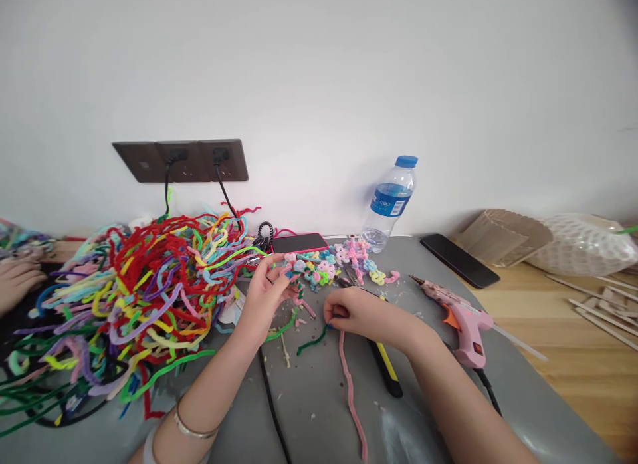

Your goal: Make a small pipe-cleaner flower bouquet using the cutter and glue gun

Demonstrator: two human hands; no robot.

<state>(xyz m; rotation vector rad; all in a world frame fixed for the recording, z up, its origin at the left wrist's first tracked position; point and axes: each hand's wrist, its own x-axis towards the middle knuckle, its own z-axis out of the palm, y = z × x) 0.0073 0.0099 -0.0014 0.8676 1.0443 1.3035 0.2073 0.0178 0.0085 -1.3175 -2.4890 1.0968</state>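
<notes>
My left hand [266,292] is raised over the grey table [319,391], its fingertips pinched on a small pink curled pipe-cleaner piece [290,258]. My right hand [356,312] rests on the table with fingers closed on the top end of a long pink pipe cleaner [351,391] that trails toward me. A short green pipe cleaner [312,343] lies just left of that hand. Beyond both hands sits a cluster of pastel curled pipe-cleaner shapes [343,261].
A big tangle of coloured pipe cleaners [144,298] fills the left. A pink glue gun [461,321], yellow-handled tool [386,371], water bottle [391,201], two phones [299,242] [458,259] and wooden sticks [598,304] lie around. Another person's hand [17,281] shows far left.
</notes>
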